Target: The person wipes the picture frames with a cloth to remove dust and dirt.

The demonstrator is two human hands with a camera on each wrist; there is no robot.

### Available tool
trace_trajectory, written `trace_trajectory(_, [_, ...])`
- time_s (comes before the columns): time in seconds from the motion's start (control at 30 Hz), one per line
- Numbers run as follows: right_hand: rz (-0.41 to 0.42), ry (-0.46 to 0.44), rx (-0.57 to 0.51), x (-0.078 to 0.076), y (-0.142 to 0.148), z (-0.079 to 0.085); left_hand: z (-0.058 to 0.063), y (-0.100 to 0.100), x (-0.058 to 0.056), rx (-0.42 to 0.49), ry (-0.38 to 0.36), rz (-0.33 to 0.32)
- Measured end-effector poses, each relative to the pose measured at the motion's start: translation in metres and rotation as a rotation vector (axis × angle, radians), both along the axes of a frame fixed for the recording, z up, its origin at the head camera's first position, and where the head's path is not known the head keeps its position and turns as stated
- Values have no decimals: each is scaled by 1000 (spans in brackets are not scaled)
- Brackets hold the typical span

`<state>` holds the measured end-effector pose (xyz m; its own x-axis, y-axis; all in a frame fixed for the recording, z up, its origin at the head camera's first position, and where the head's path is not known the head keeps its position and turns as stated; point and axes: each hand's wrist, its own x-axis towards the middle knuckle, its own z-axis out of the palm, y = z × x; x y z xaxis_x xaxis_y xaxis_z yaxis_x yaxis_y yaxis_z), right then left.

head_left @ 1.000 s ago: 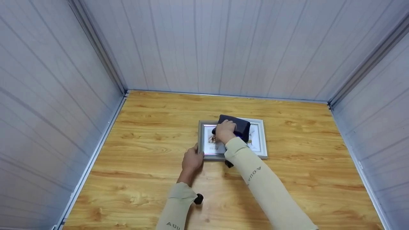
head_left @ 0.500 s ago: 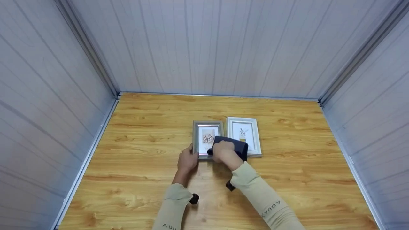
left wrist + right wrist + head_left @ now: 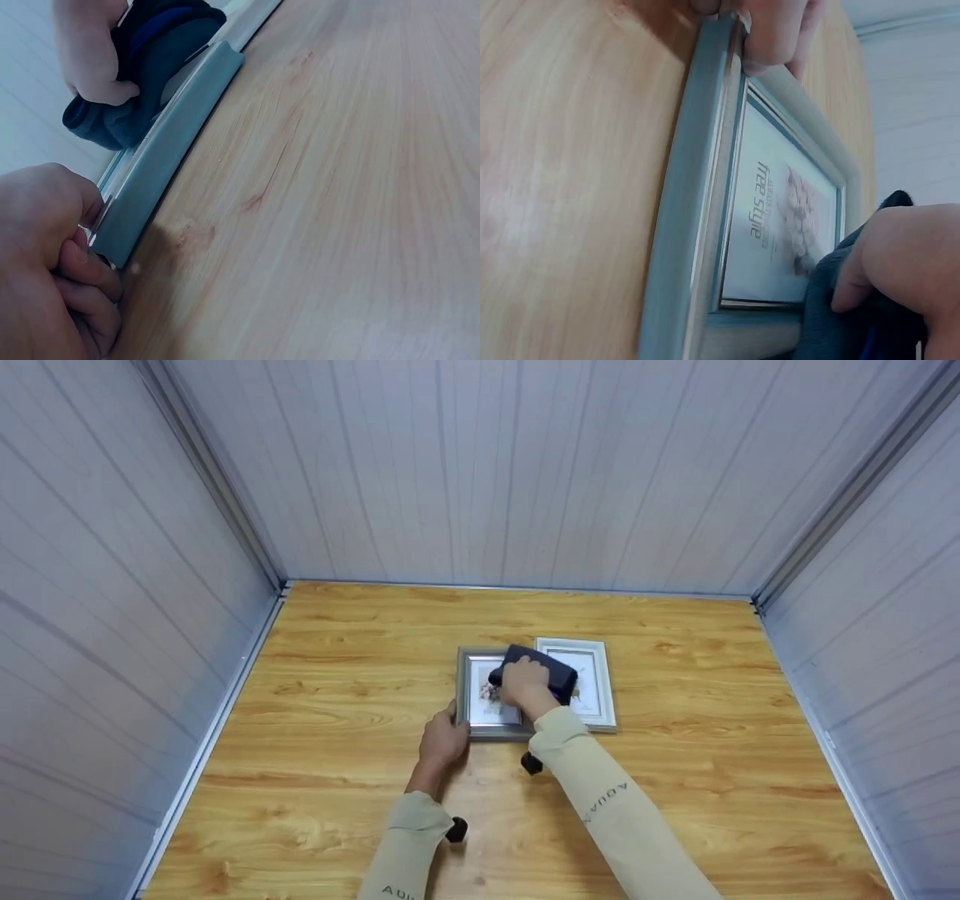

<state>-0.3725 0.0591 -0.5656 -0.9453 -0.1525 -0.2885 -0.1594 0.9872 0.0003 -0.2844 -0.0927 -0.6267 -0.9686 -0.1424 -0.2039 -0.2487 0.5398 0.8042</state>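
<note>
A grey picture frame [image 3: 492, 711] lies flat on the wooden table, showing a small floral print behind its pane. My left hand [image 3: 444, 737] pinches its near left corner between thumb and fingers, as the left wrist view confirms. In my right hand [image 3: 526, 684] is a folded dark cloth [image 3: 556, 673], pressed on the right part of the grey frame and hiding it. A white picture frame [image 3: 600, 690] with a plant print lies just to the right, partly covered by the cloth in the head view. In the right wrist view the cloth [image 3: 829, 300] touches the frame's pane.
The wood-grain tabletop [image 3: 360, 675] extends around both frames. Pale panelled walls [image 3: 480, 472] close it in at the back, left and right. A black wrist device [image 3: 456, 830] sticks out below the left sleeve, and another [image 3: 532, 763] below the right.
My right hand drew the cloth toward me along the grey frame, then pushed it away again toward the upper right part. The left hand keeps its hold on the corner.
</note>
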Motion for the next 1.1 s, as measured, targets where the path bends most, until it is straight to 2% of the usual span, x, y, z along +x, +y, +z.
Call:
trace_trajectory(0.1, [11, -21, 15, 14, 2, -3, -3, 0, 1, -6, -7, 4])
trace_trajectory(0.2, [40, -36, 31, 35, 3, -2, -4, -1, 3, -10, 2, -9])
trace_trajectory(0.3, [82, -64, 41, 55, 2, 2, -5, -1, 5, -53, 28, -21])
trace_trajectory(0.37, [92, -76, 44, 63, 1, 3, -4, -1, 6, -85, 46, -29])
trace_trajectory(0.47, [64, -65, 27, 59, 0, 3, -2, 0, 6, -86, 57, -40])
trace_trajectory(0.7, [-23, 49, -9, 13, 3, -8, 0, 6, 2, -47, 16, -35])
trace_trajectory(0.8, [-23, 71, -5, 4, 5, -12, -1, 7, 1, -39, 13, -38])
trace_trajectory(0.87, [-16, 64, 4, 7, 6, -13, -2, 7, 1, -38, 22, -38])
trace_trajectory(0.93, [2, 62, -1, 17, 7, -11, -2, 6, 1, -48, 36, -27])
trace_trajectory(1.1, [57, 69, -24, 61, 11, -10, 0, 3, 1, -61, 60, -24])
